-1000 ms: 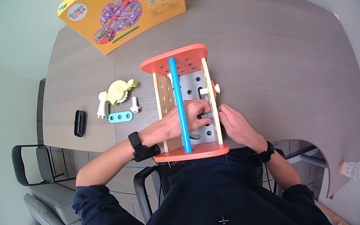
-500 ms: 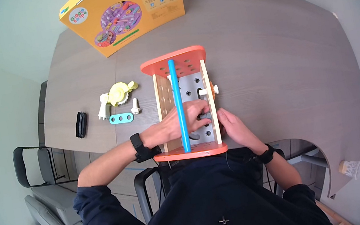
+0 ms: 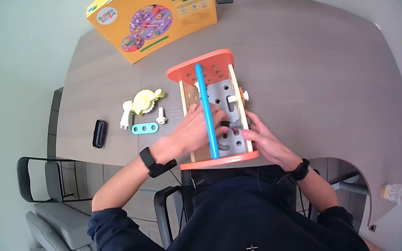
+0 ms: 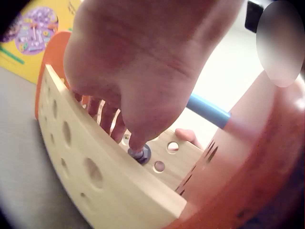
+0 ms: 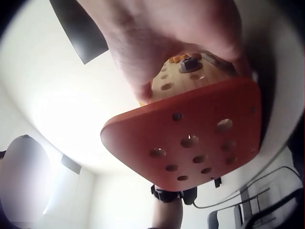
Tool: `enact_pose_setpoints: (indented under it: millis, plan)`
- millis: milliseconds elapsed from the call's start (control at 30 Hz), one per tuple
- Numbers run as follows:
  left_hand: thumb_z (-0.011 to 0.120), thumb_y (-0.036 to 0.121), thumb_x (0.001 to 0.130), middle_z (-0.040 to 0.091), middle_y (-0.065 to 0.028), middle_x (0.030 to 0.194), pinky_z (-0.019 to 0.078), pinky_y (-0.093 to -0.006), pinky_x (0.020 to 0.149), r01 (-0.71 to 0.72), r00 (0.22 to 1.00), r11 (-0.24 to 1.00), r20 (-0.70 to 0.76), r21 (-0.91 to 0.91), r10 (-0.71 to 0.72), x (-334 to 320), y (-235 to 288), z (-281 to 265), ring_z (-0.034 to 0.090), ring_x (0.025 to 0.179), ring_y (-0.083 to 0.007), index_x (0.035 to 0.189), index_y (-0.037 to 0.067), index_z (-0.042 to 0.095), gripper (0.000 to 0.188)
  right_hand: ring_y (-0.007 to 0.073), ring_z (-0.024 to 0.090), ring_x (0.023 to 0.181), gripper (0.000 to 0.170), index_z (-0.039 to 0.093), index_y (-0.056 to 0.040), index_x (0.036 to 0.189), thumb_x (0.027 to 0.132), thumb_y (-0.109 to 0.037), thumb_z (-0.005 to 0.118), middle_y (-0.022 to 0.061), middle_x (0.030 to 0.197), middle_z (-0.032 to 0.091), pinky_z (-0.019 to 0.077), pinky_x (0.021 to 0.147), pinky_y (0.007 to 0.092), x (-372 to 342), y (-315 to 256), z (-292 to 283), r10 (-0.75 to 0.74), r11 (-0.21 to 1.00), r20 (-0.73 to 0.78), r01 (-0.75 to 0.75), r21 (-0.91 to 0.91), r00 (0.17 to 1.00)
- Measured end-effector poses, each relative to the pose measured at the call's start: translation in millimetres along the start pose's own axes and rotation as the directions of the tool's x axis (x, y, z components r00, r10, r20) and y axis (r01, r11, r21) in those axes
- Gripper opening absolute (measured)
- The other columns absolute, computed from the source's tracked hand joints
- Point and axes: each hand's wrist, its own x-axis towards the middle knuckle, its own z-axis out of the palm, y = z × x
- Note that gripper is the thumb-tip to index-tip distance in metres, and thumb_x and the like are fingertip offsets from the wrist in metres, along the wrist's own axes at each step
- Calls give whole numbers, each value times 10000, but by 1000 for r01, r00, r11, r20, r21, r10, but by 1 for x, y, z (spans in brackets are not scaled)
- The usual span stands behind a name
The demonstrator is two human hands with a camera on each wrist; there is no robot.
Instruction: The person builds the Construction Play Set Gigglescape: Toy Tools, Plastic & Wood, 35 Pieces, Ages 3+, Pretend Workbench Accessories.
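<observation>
A toy toolbox (image 3: 220, 161) with red ends, wooden sides and a blue rod handle (image 3: 212, 139) stands before me. My left hand (image 3: 199, 128) reaches in under the rod, blurred in the head view. In the left wrist view its fingers hang down fairly straight and its thumb tip overlaps a grey bolt (image 4: 143, 155) in the right wooden side. My right hand (image 3: 270, 143) grips that side, thumb over the top edge. A grey hexagonal piece (image 5: 190, 64) sits on the outer face, beneath this hand. Farther along is an orange piece with a white bolt (image 3: 244, 96).
Left of the toolbox lie a yellow toy saw (image 3: 145, 102), a white bolt (image 3: 160, 116), a teal three-hole strip (image 3: 145, 128) and a black case (image 3: 99, 134). A yellow play-set box (image 3: 157, 21) stands behind. A paper cup (image 3: 394, 193) is at the far right.
My left hand has drawn left off the grey bolt, which now shows more. The right hand's thumb has come over the wooden side's edge. The toolbox has shifted slightly in view.
</observation>
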Motion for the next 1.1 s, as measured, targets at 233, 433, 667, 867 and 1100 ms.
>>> enact_pose_setpoints:
  millis: [233, 433, 667, 867, 1100]
  plan:
    - [688, 19, 950, 624, -135, 1309, 477, -500, 1056, 117, 903, 990, -423, 72, -76, -56, -13, -38, 581, 1224, -360, 1167, 30, 683, 217, 334, 476, 1483, 1055, 190, -9, 1696, 900, -254, 837, 243, 1591, 454, 406, 1215, 465, -5, -68, 1, -450, 754, 2, 381, -535, 893]
    - [710, 40, 931, 583, -141, 1291, 485, -501, 957, 326, 876, 936, -417, 136, -244, -108, -46, -1, 599, 1128, -338, 1233, 54, 664, 305, 400, 475, 1474, 1053, 356, -87, 1660, 757, -199, 886, 258, 1559, 474, 409, 1178, 515, -26, -110, 23, -676, -240, 380, 299, -924, 632]
    - [763, 137, 932, 544, -138, 1236, 466, -471, 937, 513, 811, 834, -432, 201, -395, -123, -68, 27, 554, 1118, -336, 1389, 96, 595, 489, 387, 488, 1457, 769, 407, -147, 1644, 933, -137, 700, 247, 1569, 473, 418, 1166, 539, -9, -79, 5, -426, -717, 703, 262, -646, 570]
    - [744, 125, 943, 587, -118, 1142, 455, -459, 917, 488, 830, 839, -426, 242, -360, -123, -78, 33, 568, 1090, -315, 1325, 96, 622, 402, 375, 495, 1452, 665, 402, -158, 1647, 1011, -136, 596, 245, 1587, 461, 423, 1178, 527, 1, -61, 11, -408, -749, 710, 235, -620, 574]
    - [730, 110, 948, 632, -102, 1095, 448, -452, 906, 467, 850, 836, -407, 289, -335, -116, -93, 29, 594, 1091, -299, 1275, 92, 644, 339, 339, 463, 1486, 632, 405, -223, 1650, 1041, -172, 566, 202, 1629, 429, 423, 1184, 503, 6, -42, 10, -390, -789, 715, 189, -584, 581]
